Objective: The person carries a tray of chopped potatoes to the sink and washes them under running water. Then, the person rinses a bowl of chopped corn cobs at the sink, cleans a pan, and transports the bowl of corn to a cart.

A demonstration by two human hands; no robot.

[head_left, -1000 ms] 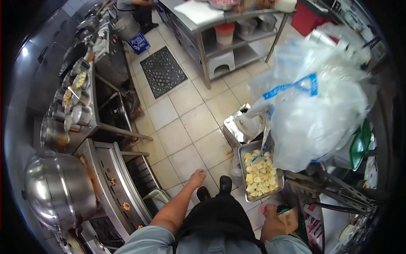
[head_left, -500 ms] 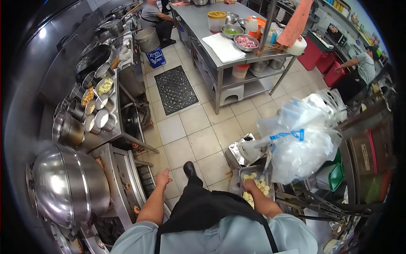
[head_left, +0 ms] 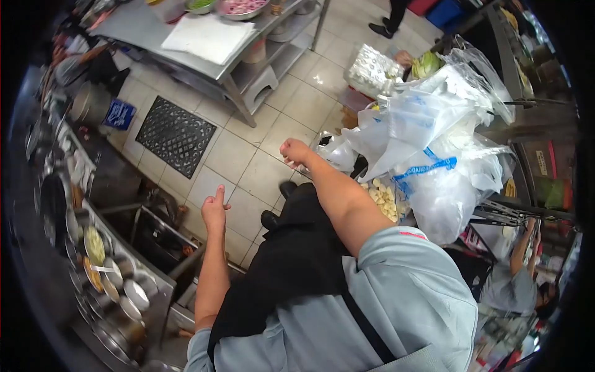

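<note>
The pale yellow cut pieces [head_left: 383, 199] lie in a metal tray [head_left: 404, 209], low on my right side and partly hidden behind my forearm. My right hand [head_left: 296, 152] has just come up out of them: it was down among the pieces, and now it is out over the tiled floor [head_left: 273, 180], beyond the tray. I take that to mean neither hand is working the pieces at this moment. The fingers of that right grip are bent; I can't tell how far they close, or whether they hide anything. Nearest to it is a shiny silver container under clear plastic [head_left: 334, 152]. My left hand [head_left: 215, 208] hangs over the floor well apart from the tray, its grip loosely open with the thumb out, and I see nothing in it.

Just beside the tray bulges a heap of translucent white plastic bags with blue print [head_left: 427, 167], with a leafy green vegetable [head_left: 426, 64] at its far side. Ahead of me lies a black patterned rubber mat [head_left: 175, 136]. Past it, the stainless steel table [head_left: 133, 28] carries a flat white sheet [head_left: 207, 38] and a metal bowl of pink chopped pieces [head_left: 243, 6]. To my left, round metal pots [head_left: 136, 294] line the cooking side. Off to my right, another person [head_left: 511, 282] stands with arms raised, clear of my hands.
</note>
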